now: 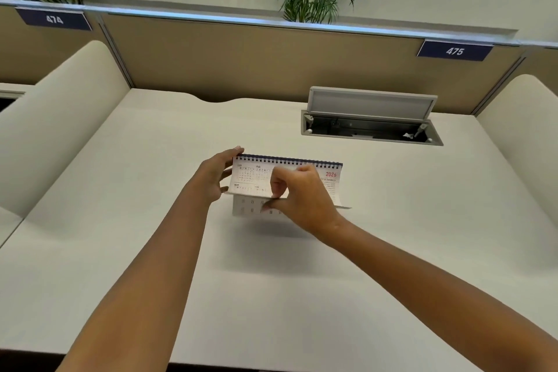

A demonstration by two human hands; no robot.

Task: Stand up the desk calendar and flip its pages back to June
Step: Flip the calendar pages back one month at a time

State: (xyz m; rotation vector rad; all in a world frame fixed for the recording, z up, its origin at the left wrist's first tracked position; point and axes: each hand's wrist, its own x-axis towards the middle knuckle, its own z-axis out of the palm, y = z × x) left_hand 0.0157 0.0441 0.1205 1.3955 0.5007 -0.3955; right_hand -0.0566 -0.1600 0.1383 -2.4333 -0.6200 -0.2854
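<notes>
**Calendar upright, year page lifted – June not yet showing**

The desk calendar [287, 178] stands on the desk [120, 251], roughly centre, spiral binding [290, 159] on top and running left to right across my view. That long axis lies square to both forearms, so each hand meets a different end of it.

Left hand [216, 178]: fingers spread and curved round the calendar's left edge, thumb near the lower corner, fingertips up by the binding. I judge it a light bracing hold, not a clamp.

Right hand [299, 196]: in front of the calendar's middle, thumb and forefinger pinched on the bottom edge of the front sheet [250, 178]. The sheet is lifted off the one behind; large day numbers show beneath its raised edge. The front sheet carries small month grids (JAN, FEB, MAY legible) and "2026" in red at right: a year overview, not a month page.

Relation that matters: the sheet hinges on the binding above and beyond my right fingers, so the pinched edge must travel up and away from me, over the coil. The right hand is already on it; the left only steadies. Risk, as I judge it: pulling sideways along the binding could snag the paper in the rings or tip the stand.

Open cable hatch [371, 118] sits well behind, to the right; clear of the work
</notes>
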